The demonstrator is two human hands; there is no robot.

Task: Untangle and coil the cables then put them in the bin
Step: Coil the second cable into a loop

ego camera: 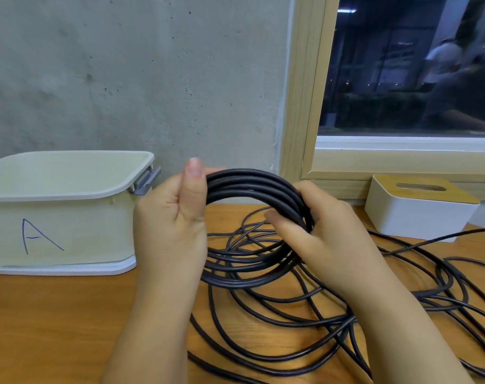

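- Bare grey concrete wall rises behind a wooden desk; a pale wood-framed window at the right shows darkness and dim reflections.
- At the desk's back left stands an open cream bin, marked with a hand-drawn letter "A" on its front. A grey clip sits on its right rim.
- At the desk's back right, below the window, sits a white tissue box with a wooden slotted top.
- Two bare hands hold a coil of black cable upright above the desk, just right of the bin.
- Left hand grips the coil's left side, fingers wrapped behind it and the thumb pointing up along the front.
- Right hand grips the coil's right side, thumb pressed over the strands and fingers curled round them.
- Loose cable lies in tangled, overlapping loops on the desk beneath and to the right of the hands, running toward the front edge and off the right side.
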